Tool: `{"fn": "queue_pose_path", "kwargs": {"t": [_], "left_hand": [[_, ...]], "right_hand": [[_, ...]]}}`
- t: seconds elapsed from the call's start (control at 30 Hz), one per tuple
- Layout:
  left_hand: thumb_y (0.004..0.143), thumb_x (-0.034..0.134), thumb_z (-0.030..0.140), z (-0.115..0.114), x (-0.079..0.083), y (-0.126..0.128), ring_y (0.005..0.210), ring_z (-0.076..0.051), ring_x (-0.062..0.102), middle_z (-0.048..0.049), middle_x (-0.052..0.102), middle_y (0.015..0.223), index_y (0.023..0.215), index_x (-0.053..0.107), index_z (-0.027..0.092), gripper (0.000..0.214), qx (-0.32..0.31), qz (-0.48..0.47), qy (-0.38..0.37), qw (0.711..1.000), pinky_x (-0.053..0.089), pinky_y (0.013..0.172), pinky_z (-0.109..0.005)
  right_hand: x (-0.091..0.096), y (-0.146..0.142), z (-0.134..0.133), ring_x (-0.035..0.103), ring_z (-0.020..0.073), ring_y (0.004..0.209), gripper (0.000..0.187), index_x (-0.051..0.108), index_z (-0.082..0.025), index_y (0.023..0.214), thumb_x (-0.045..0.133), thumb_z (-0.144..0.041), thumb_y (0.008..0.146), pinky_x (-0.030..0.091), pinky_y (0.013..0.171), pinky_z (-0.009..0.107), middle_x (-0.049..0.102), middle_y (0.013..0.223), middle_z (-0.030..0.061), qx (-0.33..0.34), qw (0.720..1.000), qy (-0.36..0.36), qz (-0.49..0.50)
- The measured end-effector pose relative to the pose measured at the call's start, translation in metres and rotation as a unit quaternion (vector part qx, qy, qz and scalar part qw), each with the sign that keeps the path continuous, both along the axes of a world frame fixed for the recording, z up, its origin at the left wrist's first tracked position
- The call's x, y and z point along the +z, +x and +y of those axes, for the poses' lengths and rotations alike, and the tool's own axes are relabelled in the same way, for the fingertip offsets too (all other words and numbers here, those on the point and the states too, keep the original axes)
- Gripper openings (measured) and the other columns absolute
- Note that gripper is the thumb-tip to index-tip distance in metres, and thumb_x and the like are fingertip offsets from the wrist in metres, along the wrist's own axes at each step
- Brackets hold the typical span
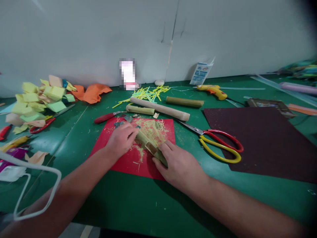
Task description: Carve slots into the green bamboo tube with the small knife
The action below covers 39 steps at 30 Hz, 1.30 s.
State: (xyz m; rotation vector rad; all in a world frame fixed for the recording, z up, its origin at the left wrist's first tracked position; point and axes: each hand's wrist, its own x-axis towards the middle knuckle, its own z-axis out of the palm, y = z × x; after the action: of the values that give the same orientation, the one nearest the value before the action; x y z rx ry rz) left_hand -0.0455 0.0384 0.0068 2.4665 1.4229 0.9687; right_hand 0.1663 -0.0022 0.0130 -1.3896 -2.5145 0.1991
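A short green bamboo tube [146, 142] with a rectangular opening cut in its side lies slanted over a red sheet [106, 155]. My right hand [182, 163] wraps round its near end. At the far end, my left hand [122, 138] is closed on the tube, its fingertips partly hidden. Pale shavings and dust [157, 130] cover the sheet beyond and around the tube. Small dark scraps [127, 118] lie just past my left hand. A red-handled tool [106, 117] rests at the sheet's far left corner.
Behind are a pale wooden rod [160, 109], bamboo pieces [184, 101] and yellow-green strips [148, 94]. Scissors [218, 142] lie right, by a dark sheet [267, 142]. A yellow glue gun [213, 91] and a carton [201, 73] stand farther back. Folded papers [37, 99] pile up left.
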Motion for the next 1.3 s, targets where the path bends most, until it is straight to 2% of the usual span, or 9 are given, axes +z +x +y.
{"fn": "queue_pose_path", "kwargs": {"t": [0.1, 0.23, 0.37, 0.5, 0.63, 0.8, 0.93, 1.1, 1.3], "left_hand": [[0.089, 0.045, 0.023, -0.0017, -0.0009, 0.0014, 0.074, -0.014, 0.055, -0.0042, 0.058, 0.078, 0.091, 0.065, 0.017, 0.021, -0.029, 0.004, -0.022, 0.999, 0.044, 0.07, -0.025], [0.088, 0.048, 0.023, 0.0005, -0.0024, -0.0013, 0.073, -0.014, 0.055, -0.0045, 0.058, 0.077, 0.085, 0.065, 0.016, 0.019, -0.002, -0.01, 0.012, 1.0, 0.044, 0.068, -0.026], [0.088, 0.049, 0.022, 0.0018, -0.0026, -0.0034, 0.071, -0.013, 0.055, -0.0039, 0.058, 0.076, 0.087, 0.065, 0.016, 0.018, -0.013, -0.007, -0.006, 1.0, 0.044, 0.066, -0.025], [0.087, 0.05, 0.022, 0.0028, -0.0031, -0.0046, 0.072, -0.014, 0.055, -0.0046, 0.059, 0.077, 0.084, 0.065, 0.015, 0.017, 0.009, -0.012, 0.02, 1.0, 0.045, 0.068, -0.026], [0.088, 0.05, 0.022, 0.0018, -0.005, -0.0041, 0.072, -0.013, 0.055, -0.0037, 0.058, 0.077, 0.089, 0.065, 0.016, 0.017, -0.026, -0.021, -0.007, 0.999, 0.045, 0.067, -0.025], [0.087, 0.05, 0.023, 0.0006, -0.0047, -0.0025, 0.071, -0.013, 0.054, -0.0038, 0.057, 0.077, 0.085, 0.065, 0.015, 0.017, -0.011, -0.022, 0.009, 1.0, 0.044, 0.067, -0.026], [0.088, 0.049, 0.021, -0.0005, -0.0035, -0.0015, 0.072, -0.013, 0.055, -0.0037, 0.058, 0.078, 0.092, 0.065, 0.015, 0.017, -0.036, -0.018, -0.008, 0.999, 0.045, 0.067, -0.025], [0.087, 0.05, 0.022, 0.0019, -0.0034, -0.0037, 0.074, -0.014, 0.056, -0.0051, 0.059, 0.08, 0.086, 0.065, 0.015, 0.018, 0.003, -0.013, 0.017, 1.0, 0.046, 0.07, -0.027], [0.088, 0.049, 0.022, 0.0013, -0.0039, -0.0038, 0.075, -0.014, 0.057, -0.0042, 0.06, 0.08, 0.09, 0.065, 0.016, 0.018, -0.012, -0.004, 0.002, 1.0, 0.046, 0.071, -0.025]], "right_hand": [[-0.0016, 0.0004, 0.0001, 0.053, 0.0149, 0.068, 0.013, 0.049, -0.018, 0.085, 0.048, -0.03, 0.082, 0.034, 0.056, 0.028, 0.055, 0.084, 0.0021, 0.01, 1.0, -0.002, 0.0], [-0.0028, 0.0003, -0.0001, 0.053, 0.0157, 0.068, 0.014, 0.048, -0.019, 0.085, 0.047, -0.032, 0.083, 0.034, 0.055, 0.029, 0.055, 0.084, 0.0022, 0.0, 1.0, 0.003, -0.002], [-0.0031, 0.0008, -0.0001, 0.053, 0.0154, 0.069, 0.012, 0.048, -0.019, 0.085, 0.048, -0.03, 0.082, 0.034, 0.056, 0.028, 0.055, 0.085, 0.0018, 0.012, 1.0, 0.007, 0.002], [-0.0039, 0.0013, 0.0001, 0.053, 0.0156, 0.069, 0.013, 0.048, -0.019, 0.086, 0.047, -0.031, 0.083, 0.034, 0.056, 0.029, 0.055, 0.084, 0.0024, 0.007, 1.0, 0.012, 0.006], [-0.0034, 0.0007, -0.0004, 0.052, 0.0156, 0.068, 0.011, 0.049, -0.019, 0.083, 0.049, -0.03, 0.082, 0.033, 0.056, 0.028, 0.055, 0.082, 0.0023, 0.015, 1.0, 0.017, 0.002], [-0.0022, -0.0002, -0.0001, 0.052, 0.0154, 0.067, 0.013, 0.05, -0.018, 0.085, 0.048, -0.03, 0.083, 0.035, 0.056, 0.029, 0.055, 0.082, 0.0029, 0.01, 1.0, 0.016, -0.002], [-0.0035, 0.0002, 0.0007, 0.052, 0.0156, 0.068, 0.012, 0.05, -0.018, 0.084, 0.049, -0.03, 0.081, 0.035, 0.056, 0.029, 0.054, 0.082, 0.0024, 0.019, 1.0, 0.02, 0.002], [-0.0036, 0.0003, 0.0011, 0.052, 0.0154, 0.067, 0.012, 0.049, -0.018, 0.084, 0.048, -0.03, 0.082, 0.035, 0.056, 0.029, 0.054, 0.082, 0.002, 0.011, 1.0, 0.018, 0.004], [-0.0022, -0.0002, 0.0006, 0.052, 0.0156, 0.068, 0.013, 0.05, -0.018, 0.084, 0.049, -0.031, 0.082, 0.034, 0.056, 0.029, 0.055, 0.083, 0.0021, 0.008, 1.0, 0.01, -0.005]]}}
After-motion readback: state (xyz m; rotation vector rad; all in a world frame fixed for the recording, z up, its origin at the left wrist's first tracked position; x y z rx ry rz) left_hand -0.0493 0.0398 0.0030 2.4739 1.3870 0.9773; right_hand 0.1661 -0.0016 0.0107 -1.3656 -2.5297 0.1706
